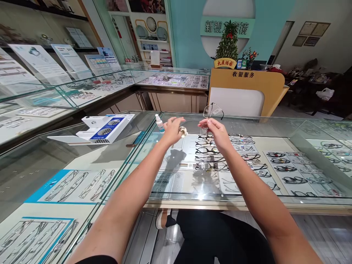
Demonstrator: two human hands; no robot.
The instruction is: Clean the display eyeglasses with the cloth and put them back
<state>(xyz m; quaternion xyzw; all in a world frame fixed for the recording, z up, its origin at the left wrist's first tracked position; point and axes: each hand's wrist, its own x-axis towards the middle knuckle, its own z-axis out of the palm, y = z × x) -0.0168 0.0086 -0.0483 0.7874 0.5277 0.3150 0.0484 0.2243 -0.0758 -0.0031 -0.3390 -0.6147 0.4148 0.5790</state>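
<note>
My right hand (216, 130) pinches a pair of thin-framed eyeglasses (212, 110) over the glass counter, turned on end with a lens and a dark-tipped temple pointing up. A pale label shows on the upper lens. To its left, my left hand (172, 130) has its upper fingers stretched toward the right. A small crumpled cream cloth (183, 131) sticks out from under those fingers, apparently held by the thumb and palm, though the grip is partly hidden. Beside the left wrist stands a small white spray bottle (159, 124) with a teal base.
Rows of eyeglasses (207, 150) lie inside the glass display case (192, 200) below my hands. An opened blue and white box (108, 130) rests on the counter to the left. Beyond stand more showcases and a yellow cashier desk (275, 82) with a plant (227, 42).
</note>
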